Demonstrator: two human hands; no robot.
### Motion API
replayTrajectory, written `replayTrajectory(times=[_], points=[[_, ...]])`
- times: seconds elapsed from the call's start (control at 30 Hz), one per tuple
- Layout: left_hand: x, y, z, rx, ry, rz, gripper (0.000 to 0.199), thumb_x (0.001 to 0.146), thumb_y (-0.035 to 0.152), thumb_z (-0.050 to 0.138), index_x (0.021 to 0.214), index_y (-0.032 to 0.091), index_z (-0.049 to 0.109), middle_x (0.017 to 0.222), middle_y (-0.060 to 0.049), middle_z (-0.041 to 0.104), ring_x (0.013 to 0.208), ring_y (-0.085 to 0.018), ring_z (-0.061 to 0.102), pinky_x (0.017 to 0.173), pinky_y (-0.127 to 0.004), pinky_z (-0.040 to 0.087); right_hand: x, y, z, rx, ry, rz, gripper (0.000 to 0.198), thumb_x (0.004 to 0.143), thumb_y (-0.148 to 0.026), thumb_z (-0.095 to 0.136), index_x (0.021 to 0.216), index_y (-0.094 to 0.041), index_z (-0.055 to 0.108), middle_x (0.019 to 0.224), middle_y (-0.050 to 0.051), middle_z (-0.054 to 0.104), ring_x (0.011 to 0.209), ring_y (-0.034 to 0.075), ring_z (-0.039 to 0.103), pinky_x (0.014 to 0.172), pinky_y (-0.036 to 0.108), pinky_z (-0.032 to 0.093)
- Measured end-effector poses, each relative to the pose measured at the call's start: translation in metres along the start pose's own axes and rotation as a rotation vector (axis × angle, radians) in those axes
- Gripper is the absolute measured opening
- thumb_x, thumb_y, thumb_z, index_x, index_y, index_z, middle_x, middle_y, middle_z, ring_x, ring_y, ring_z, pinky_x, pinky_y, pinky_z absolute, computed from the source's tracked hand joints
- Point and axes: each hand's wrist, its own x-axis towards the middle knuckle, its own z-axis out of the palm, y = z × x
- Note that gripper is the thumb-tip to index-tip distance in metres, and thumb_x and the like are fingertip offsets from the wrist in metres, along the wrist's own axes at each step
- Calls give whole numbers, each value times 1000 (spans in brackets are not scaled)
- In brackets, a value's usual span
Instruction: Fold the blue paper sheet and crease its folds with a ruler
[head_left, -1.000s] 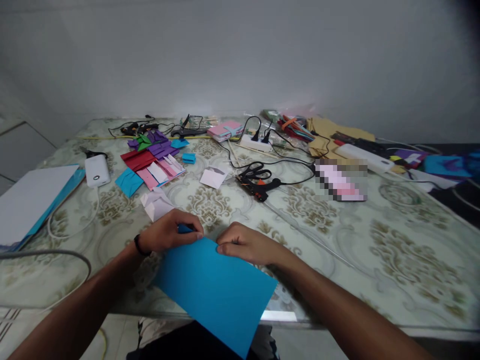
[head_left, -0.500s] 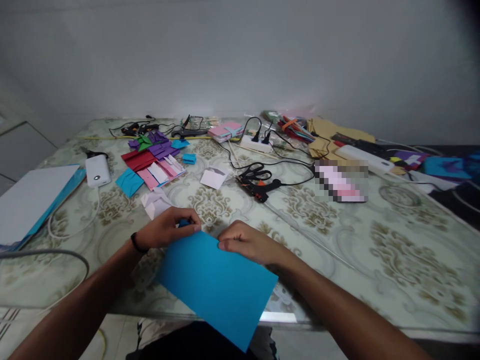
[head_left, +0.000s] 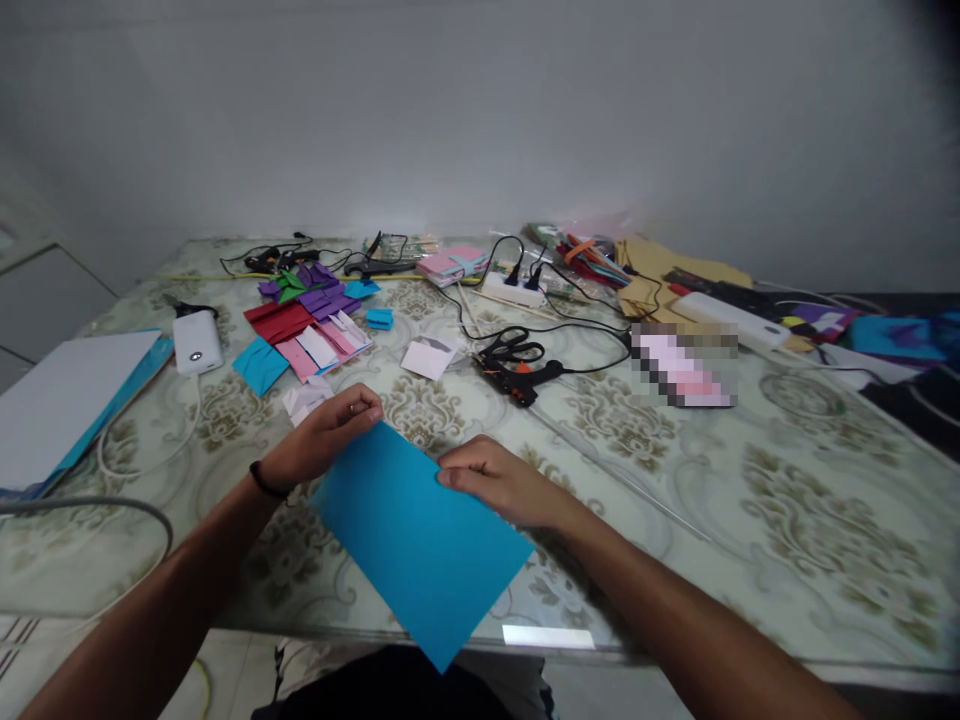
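Note:
A flat sheet of blue paper [head_left: 427,545] is held tilted over the near edge of the table, one corner reaching past it. At its upper left corner, my left hand [head_left: 322,440] pinches the paper between thumb and fingers. Farther along the same edge, my right hand [head_left: 499,480] grips it the same way. Just beyond my left hand lies a white folded paper [head_left: 307,397], partly covered by that hand. A second white folded piece [head_left: 429,356] rests past the sheet, beside a black glue gun [head_left: 517,375] and black-handled scissors [head_left: 514,345].
Folded papers in red [head_left: 279,320], purple, pink and blue lie at the back left. A white power bank [head_left: 197,342] and a paper stack [head_left: 67,400] are on the left. A power strip [head_left: 514,288] with cords stands behind. Brown paper [head_left: 660,270] lies back right.
The blue sheet has turned and shifted up and left, its near corner drawing back toward the table. My left hand has moved up and left with it; my right hand has barely moved.

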Motion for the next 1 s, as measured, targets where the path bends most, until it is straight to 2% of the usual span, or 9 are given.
replayTrajectory(times=[0.17,0.43,0.63,1.0], points=[[2,-4,-2,58,37,-31,37,98,48,51,75,20,48,67,5,40,61,-12,38,56,-26,33,0,-1,1,-21,38,-6,50,103,-46,51,62,-21,33,60,-6,28,56,9,29,53,25,23],[1,-1,-2,113,101,-26,35,99,46,47,77,19,53,70,3,46,66,-14,43,60,-26,36,-1,-3,1,-31,38,-24,51,103,-46,50,62,-21,31,60,-6,27,56,9,28,53,25,23],[1,-3,-1,153,178,-15,33,99,46,45,80,20,51,67,5,41,63,-14,40,58,-27,33,0,-3,0,-56,50,-25,50,102,-45,49,62,-21,32,60,-6,27,55,9,29,52,25,23],[-1,-4,0,211,221,-1,33,100,45,43,79,21,50,67,5,41,62,-13,39,58,-27,32,0,-2,1,-99,74,-2,50,104,-46,46,63,-21,33,60,-6,30,54,9,31,52,24,25]])
